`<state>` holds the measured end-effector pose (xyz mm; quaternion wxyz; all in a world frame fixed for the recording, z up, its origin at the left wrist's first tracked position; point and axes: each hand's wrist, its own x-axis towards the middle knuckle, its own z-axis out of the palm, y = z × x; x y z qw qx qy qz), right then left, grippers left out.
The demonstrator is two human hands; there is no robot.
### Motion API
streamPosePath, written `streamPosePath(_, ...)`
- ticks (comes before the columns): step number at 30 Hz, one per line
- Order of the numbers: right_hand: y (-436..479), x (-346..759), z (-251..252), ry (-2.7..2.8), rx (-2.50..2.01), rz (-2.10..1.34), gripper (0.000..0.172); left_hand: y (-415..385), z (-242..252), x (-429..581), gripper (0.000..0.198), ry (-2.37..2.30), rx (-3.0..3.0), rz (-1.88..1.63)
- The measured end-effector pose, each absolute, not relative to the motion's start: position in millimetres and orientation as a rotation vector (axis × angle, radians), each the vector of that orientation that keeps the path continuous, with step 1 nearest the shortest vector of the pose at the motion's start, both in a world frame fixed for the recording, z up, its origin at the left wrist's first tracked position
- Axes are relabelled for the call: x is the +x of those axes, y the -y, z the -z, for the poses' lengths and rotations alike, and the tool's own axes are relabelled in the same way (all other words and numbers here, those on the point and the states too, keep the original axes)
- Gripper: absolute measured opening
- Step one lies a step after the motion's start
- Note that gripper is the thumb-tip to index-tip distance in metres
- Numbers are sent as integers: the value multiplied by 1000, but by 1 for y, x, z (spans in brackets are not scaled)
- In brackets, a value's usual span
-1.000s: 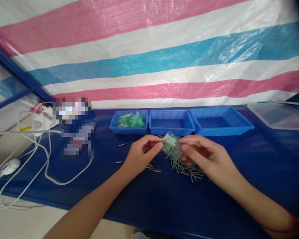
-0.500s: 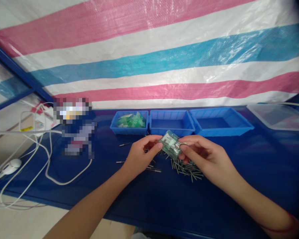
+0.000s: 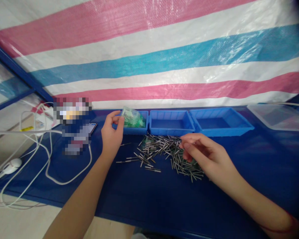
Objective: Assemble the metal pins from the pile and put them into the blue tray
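Observation:
My left hand [image 3: 112, 131] pinches a small clear-and-green plastic packet [image 3: 130, 114] by its left edge, over the left blue bin [image 3: 146, 127]. Green packets [image 3: 138, 122] lie in that bin, partly hidden by the held one. Above the right side of a pile of blind rivets [image 3: 161, 146] is my right hand [image 3: 201, 151], thumb and fingertips pressed together. Whatever it may hold between them is too small or hidden to make out. Some green plastic shows among the rivets, partly under this hand.
Two more blue bins, a middle one [image 3: 171, 129] and a right one [image 3: 221, 131], line the back of the blue table [image 3: 164, 199]. A clear plastic lid [image 3: 276, 116] lies at far right. White cables [image 3: 49, 159] and a phone [image 3: 91, 126] are at left.
My left hand has carried the packet left and away from me, from above the rivets to the left bin. My right hand has let go of it and stayed nearly in place.

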<state>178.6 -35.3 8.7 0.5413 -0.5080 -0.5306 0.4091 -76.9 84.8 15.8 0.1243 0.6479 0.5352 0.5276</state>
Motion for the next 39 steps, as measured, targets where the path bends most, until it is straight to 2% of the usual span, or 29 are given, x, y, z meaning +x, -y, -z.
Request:
streamPosePath(3, 36, 179, -9, 1283, -1213, -958, 18, -87, -17, -83, 23, -1815, 2124, -1268)
streamPosePath(7, 35, 180, -7, 1396, -1266, -885, 19, -81, -19, -77, 23, -1949, 2253, -1071)
streamPosePath(13, 37, 183, -3, 1698, -1380, -661, 20, -76, -20, -70, 27, -1968, 2332, -1011)
streamPosePath(20, 37, 183, -3, 1747, -1388, -624, 19, -85, -24, -85, 28, -2072, 2190, -1192)
streamPosePath(26, 37, 183, -3, 1759, -1392, -626, 20, -91, -23, -96, 31, -2232, 2094, -1013)
streamPosePath(35, 34, 186, -8, 1918, -1283, -303, 15, -78, -24, -75, 29, -1853, 2513, -1098)
streamPosePath(37, 34, 186, -10, 2084, -1225, -211, 11, -68, -25, -68, 27, -1675, 2609, -1179)
streamPosePath(39, 34, 187, -13, 2223, -1232, -158, 6, -57, -26, -58, 24, -1361, 2732, -1115)
